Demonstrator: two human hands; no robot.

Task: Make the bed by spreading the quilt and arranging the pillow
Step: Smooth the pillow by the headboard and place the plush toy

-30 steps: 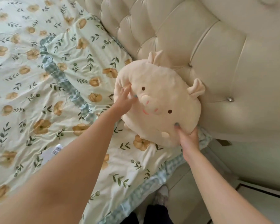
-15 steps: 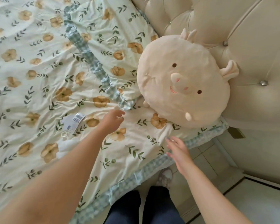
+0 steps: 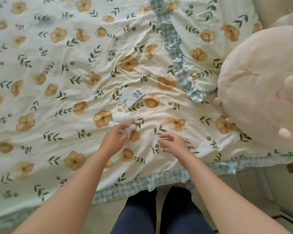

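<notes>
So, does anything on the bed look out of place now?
Yes. A small white fluffy toy with a barcode tag lies loose on the quilt, away from the pig pillow. The left hand is touching it.

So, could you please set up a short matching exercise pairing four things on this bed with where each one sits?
Things:
1. pig cushion
2. barcode tag
3. white fluffy toy
4. right hand

Places:
A. at the left hand's fingertips
B. far right, near the headboard
C. open above the quilt, holding nothing
D. flat on the quilt, just beyond the toy

Pairs: 1-B, 2-D, 3-A, 4-C
</notes>
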